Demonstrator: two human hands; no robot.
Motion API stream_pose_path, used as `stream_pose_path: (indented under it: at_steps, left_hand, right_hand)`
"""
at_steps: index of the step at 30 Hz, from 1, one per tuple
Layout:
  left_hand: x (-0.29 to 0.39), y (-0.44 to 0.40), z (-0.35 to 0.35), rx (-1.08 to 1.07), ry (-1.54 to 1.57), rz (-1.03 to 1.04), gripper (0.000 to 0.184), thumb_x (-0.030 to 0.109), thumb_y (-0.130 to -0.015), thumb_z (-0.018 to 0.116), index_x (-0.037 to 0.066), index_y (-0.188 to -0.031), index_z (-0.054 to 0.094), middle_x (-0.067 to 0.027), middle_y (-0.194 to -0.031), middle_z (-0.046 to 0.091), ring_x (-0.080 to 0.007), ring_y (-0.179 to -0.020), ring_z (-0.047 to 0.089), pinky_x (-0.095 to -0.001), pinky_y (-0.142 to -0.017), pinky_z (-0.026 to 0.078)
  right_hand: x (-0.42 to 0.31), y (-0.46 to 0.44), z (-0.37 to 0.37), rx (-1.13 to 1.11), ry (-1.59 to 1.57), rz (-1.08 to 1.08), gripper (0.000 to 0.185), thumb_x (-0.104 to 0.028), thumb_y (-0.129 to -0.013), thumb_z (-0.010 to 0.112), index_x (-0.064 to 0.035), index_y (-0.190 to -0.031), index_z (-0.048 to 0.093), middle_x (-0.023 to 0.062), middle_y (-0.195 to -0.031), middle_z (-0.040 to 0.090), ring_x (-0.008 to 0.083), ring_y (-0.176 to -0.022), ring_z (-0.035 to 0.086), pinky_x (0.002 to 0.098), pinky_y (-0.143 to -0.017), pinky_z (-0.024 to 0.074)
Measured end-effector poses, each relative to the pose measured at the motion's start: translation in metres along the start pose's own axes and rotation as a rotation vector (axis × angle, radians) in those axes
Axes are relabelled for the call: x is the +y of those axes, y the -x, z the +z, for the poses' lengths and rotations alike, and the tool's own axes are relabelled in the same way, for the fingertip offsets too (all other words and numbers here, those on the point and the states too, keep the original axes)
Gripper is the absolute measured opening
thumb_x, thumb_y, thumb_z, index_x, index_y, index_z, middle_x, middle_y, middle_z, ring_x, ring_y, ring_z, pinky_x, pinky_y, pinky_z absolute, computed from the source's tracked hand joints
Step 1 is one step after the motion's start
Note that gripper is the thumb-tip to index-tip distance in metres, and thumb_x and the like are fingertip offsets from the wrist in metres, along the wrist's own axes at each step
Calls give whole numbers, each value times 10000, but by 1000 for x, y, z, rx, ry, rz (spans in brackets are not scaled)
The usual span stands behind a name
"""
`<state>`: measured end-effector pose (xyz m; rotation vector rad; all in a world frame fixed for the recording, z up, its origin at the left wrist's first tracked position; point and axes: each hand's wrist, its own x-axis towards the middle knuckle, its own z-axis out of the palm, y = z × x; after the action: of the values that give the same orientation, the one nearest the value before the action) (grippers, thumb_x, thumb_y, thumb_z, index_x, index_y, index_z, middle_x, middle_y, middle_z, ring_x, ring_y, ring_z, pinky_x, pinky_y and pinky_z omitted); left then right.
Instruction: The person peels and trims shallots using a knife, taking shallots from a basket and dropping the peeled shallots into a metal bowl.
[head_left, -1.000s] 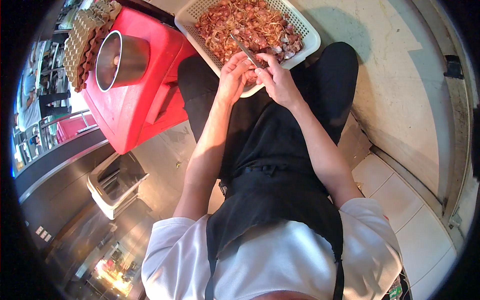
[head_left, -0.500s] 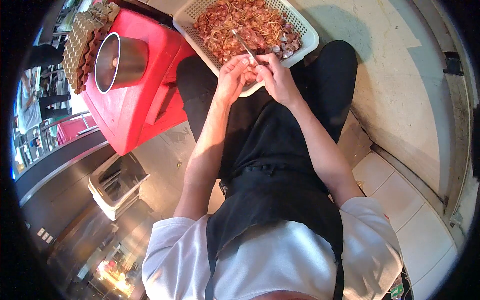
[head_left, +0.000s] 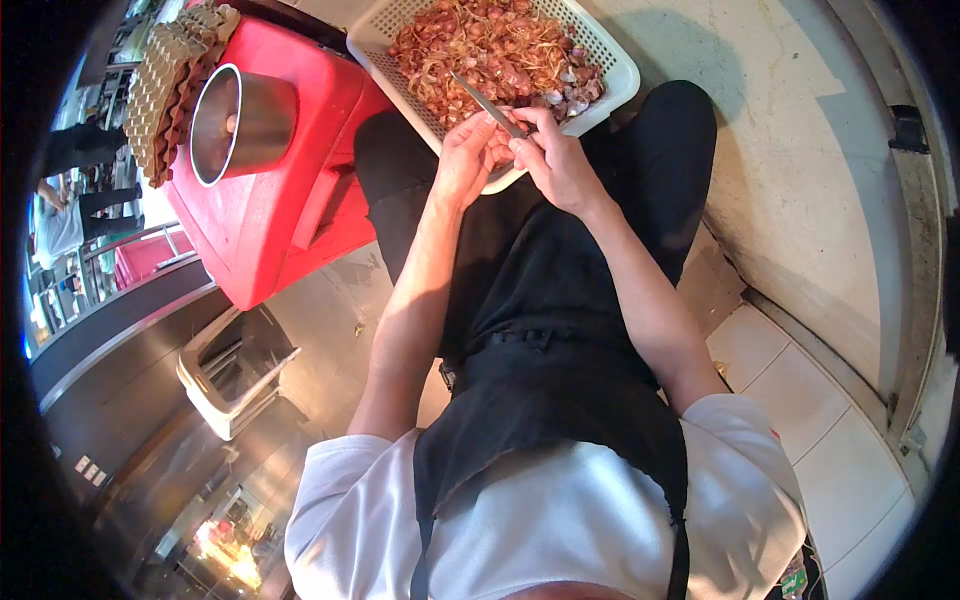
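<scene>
Over the near rim of a white plastic basket, my two hands meet. My right hand is closed around the handle of a small knife, its blade pointing up and left over the basket. My left hand is closed beside the blade, its fingertips pinched on what looks like a shallot, mostly hidden by the fingers. Reddish shallots with loose, stringy skins fill the basket. Paler, purplish pieces lie at its right side.
At the left stands a red plastic box with a steel pot on it; something small and round is inside. Stacked egg trays sit behind the pot. A white-framed stool or bin stands on the floor. Another person is far left.
The knife has turned in my right hand, so its blade now lies lower and further left across my left fingertips. Both hands stay nearly in place. The basket has not moved.
</scene>
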<state>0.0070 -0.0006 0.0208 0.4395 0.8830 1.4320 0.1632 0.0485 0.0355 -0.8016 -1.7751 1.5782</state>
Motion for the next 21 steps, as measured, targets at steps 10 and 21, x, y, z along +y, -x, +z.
stream_pose_path:
  at_steps: [10, 21]
  left_hand:
    - [-4, -4, -12, -56, 2, -14, 264, 179, -1023, 456, -25, -1130, 585, -89, -955, 657, -169, -816, 637, -299, -730, 537]
    - [-1, -4, -11, -55, 73, -29, 265, 109, -993, 501, -36, -1206, 566, -101, -1028, 653, -181, -868, 648, -321, -770, 549]
  right_hand:
    - [3, -1, -5, 42, -217, 230, 267, -148, -975, 518, -29, -1207, 460, 73, -737, 631, 126, -588, 597, 285, -525, 470]
    - [3, 2, -3, -9, -16, 53, 384, -119, -949, 555, -15, -1294, 423, 173, -871, 679, 258, -788, 699, 373, -673, 529]
